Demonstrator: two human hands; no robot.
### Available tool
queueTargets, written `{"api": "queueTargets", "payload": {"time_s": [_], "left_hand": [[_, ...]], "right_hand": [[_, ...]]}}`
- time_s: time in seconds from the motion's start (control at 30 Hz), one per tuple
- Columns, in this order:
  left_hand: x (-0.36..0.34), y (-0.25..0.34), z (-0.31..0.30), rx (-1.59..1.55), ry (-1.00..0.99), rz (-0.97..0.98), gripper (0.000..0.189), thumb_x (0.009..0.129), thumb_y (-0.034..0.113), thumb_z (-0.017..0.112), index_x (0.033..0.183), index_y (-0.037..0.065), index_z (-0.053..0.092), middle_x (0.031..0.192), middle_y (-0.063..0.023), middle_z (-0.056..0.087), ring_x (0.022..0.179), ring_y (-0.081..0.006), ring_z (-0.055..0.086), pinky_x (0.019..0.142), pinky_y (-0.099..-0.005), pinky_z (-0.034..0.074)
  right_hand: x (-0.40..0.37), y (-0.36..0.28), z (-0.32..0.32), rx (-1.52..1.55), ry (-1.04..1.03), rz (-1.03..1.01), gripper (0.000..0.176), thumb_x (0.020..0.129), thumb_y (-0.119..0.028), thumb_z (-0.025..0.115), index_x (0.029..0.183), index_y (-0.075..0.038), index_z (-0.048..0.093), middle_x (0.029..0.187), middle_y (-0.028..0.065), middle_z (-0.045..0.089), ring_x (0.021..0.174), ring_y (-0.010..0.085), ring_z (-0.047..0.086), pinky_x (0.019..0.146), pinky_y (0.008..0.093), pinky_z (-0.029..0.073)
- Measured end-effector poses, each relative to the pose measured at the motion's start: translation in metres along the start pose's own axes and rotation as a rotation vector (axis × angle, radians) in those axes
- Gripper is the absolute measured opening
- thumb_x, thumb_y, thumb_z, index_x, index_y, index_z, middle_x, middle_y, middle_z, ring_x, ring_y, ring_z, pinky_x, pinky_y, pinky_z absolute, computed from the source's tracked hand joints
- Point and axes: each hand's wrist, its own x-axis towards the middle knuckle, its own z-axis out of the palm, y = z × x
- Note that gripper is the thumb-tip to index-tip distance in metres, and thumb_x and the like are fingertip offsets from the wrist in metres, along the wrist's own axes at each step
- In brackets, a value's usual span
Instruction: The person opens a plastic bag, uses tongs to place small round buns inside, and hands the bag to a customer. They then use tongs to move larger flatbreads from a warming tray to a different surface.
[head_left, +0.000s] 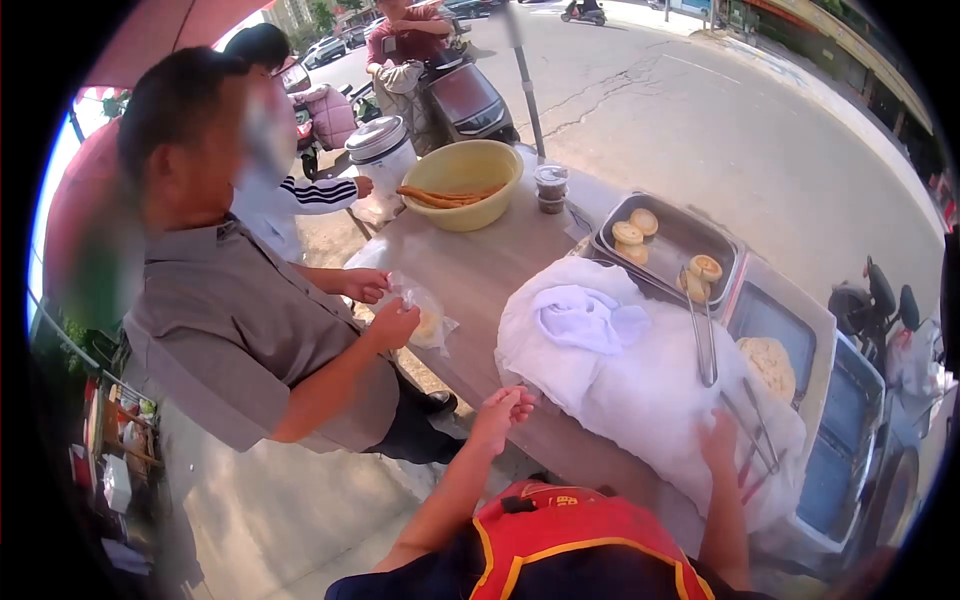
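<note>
My left hand (503,415) hangs by the near edge of the table, its fingers curled together; whatever they hold, if anything, is too small to make out. Over the white cloth (640,385) is my right hand (718,440), smeared by motion, close to a pair of metal tongs (757,430). More metal tongs (705,340) lie with their tips in a steel tray (738,250) among several round flatbreads (629,233). A crumpled white cloth (590,320) rests on top of the larger one.
Across the table corner, a person in a grey shirt (240,330) holds a clear plastic bag (428,318). A yellow basin (465,165) contains fried dough sticks (450,198). Lidded cups (551,188) stand near it. Dough (768,368) sits by blue-grey trays (845,430) on the right.
</note>
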Motion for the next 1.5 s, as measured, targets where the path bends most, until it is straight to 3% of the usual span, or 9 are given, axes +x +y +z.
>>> {"api": "queueTargets", "payload": {"time_s": [0.07,0.27,0.63,0.83,0.9,0.97,1.07,1.17,1.5], "left_hand": [[-0.001,0.006,0.009,0.036,0.021,-0.021,0.023,0.090,0.019,0.044,0.103,0.003,0.053,0.093,-0.0071,0.060,0.081,-0.0151,0.056,0.072,-0.0263,0.045],[0.011,-0.002,0.029,0.133,0.002,-0.084,0.027,0.089,0.020,0.046,0.109,0.001,0.051,0.097,-0.0091,0.059,0.081,-0.0150,0.056,0.073,-0.0259,0.045],[0.033,-0.016,0.097,0.276,-0.274,-0.167,0.038,0.088,0.027,0.048,0.116,0.001,0.046,0.100,-0.0073,0.056,0.088,-0.0165,0.053,0.079,-0.0279,0.043],[0.051,-0.038,0.112,0.232,-0.390,-0.208,0.025,0.089,0.024,0.047,0.105,0.005,0.052,0.093,-0.0043,0.058,0.079,-0.0112,0.054,0.071,-0.0239,0.044],[0.047,-0.031,0.119,0.254,-0.379,-0.220,0.025,0.089,0.026,0.048,0.103,0.006,0.053,0.093,-0.0029,0.058,0.080,-0.0101,0.054,0.071,-0.0234,0.044],[0.050,-0.029,0.115,0.245,-0.383,-0.186,0.025,0.089,0.027,0.047,0.103,0.006,0.053,0.093,-0.0027,0.058,0.081,-0.0100,0.054,0.071,-0.0233,0.044],[0.055,-0.034,0.103,0.231,-0.373,-0.170,0.026,0.089,0.026,0.047,0.105,0.006,0.053,0.093,-0.0026,0.058,0.082,-0.0103,0.054,0.072,-0.0233,0.043],[0.055,-0.034,0.092,0.198,-0.333,-0.137,0.027,0.089,0.025,0.047,0.105,0.005,0.053,0.094,-0.0029,0.058,0.081,-0.0108,0.054,0.071,-0.0232,0.044],[0.037,-0.016,0.065,0.126,-0.190,-0.122,0.025,0.088,0.025,0.048,0.105,0.006,0.053,0.093,-0.0031,0.059,0.080,-0.0097,0.054,0.069,-0.0223,0.044]], "right_hand": [[0.000,-0.020,-0.014,0.019,0.037,0.049,0.034,0.073,-0.013,0.059,0.103,0.000,0.051,0.103,0.0191,0.050,0.098,0.0375,0.046,0.084,0.0436,0.038],[-0.008,-0.026,-0.022,0.031,0.027,0.236,0.035,0.072,-0.015,0.061,0.104,-0.003,0.052,0.106,0.0157,0.051,0.100,0.0346,0.047,0.084,0.0420,0.040],[-0.052,-0.024,-0.064,0.124,0.224,0.362,0.030,0.076,-0.012,0.057,0.103,-0.001,0.051,0.105,0.0171,0.051,0.102,0.0352,0.045,0.086,0.0394,0.038],[-0.064,-0.022,-0.094,0.115,0.276,0.449,0.029,0.077,-0.004,0.054,0.105,0.000,0.051,0.102,0.0186,0.050,0.098,0.0345,0.046,0.086,0.0393,0.038],[-0.070,0.003,-0.085,-0.045,0.253,0.374,0.029,0.077,-0.004,0.053,0.105,0.002,0.050,0.104,0.0196,0.050,0.099,0.0351,0.046,0.087,0.0392,0.037],[-0.067,0.004,-0.086,0.028,0.205,0.480,0.032,0.079,-0.010,0.053,0.110,-0.002,0.050,0.109,0.0175,0.051,0.106,0.0330,0.046,0.092,0.0391,0.034],[-0.058,0.015,-0.072,-0.004,0.244,0.325,0.029,0.077,-0.005,0.054,0.105,0.001,0.050,0.107,0.0193,0.049,0.104,0.0351,0.044,0.089,0.0395,0.036],[-0.045,-0.009,-0.070,-0.078,0.198,0.346,0.031,0.078,-0.005,0.055,0.107,0.000,0.048,0.109,0.0186,0.048,0.105,0.0349,0.044,0.090,0.0394,0.036],[-0.018,-0.024,-0.051,-0.048,0.170,0.102,0.030,0.076,-0.005,0.056,0.104,0.000,0.050,0.105,0.0188,0.049,0.103,0.0350,0.044,0.089,0.0399,0.036]]}}
